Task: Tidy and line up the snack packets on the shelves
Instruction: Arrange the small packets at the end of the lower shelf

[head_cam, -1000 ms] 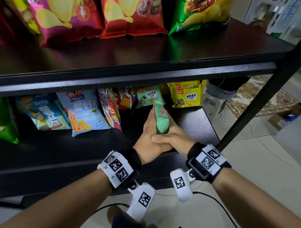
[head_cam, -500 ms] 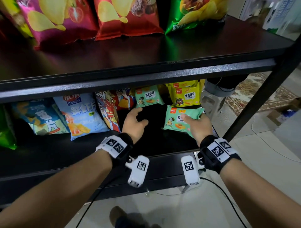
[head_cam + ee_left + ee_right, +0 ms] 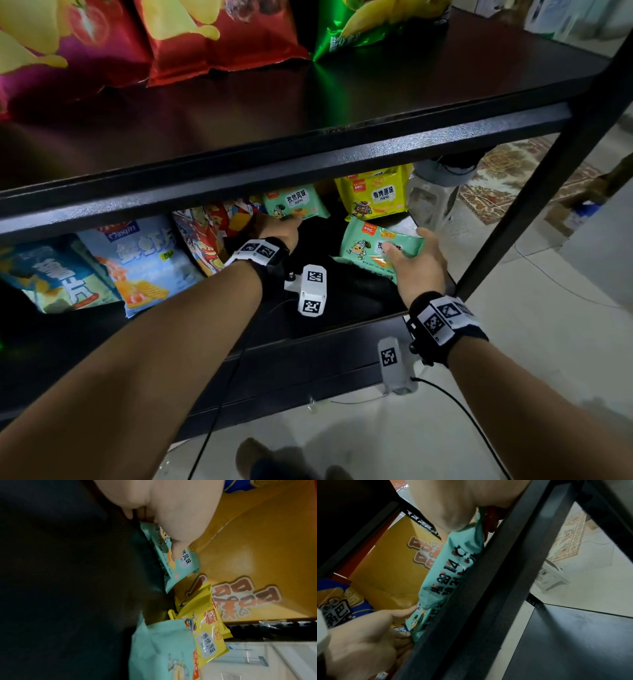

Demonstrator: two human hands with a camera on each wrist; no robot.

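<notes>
Two mint-green snack packets are on the lower shelf (image 3: 342,308). The back green packet (image 3: 298,204) stands against the rear row; my left hand (image 3: 284,224) reaches in and pinches its lower left corner, thumb on the front face (image 3: 175,553). The front green packet (image 3: 370,245) lies tilted toward the shelf's right end. My right hand (image 3: 412,251) grips its right edge, thumb on top. In the right wrist view that packet (image 3: 453,568) runs along the shelf frame, and the left hand (image 3: 368,635) shows below it.
Yellow packets (image 3: 375,197) stand at the back right. A red cartoon packet (image 3: 202,236) and blue packets (image 3: 144,260) fill the left. An orange box (image 3: 257,540) sits behind the row. The upper shelf beam (image 3: 308,164) hangs low over my hands; a black post (image 3: 548,171) bounds the right.
Both hands held one green packet upright at the shelf front. The right hand then laid it down to the right, and the left hand reached back to the other green packet.
</notes>
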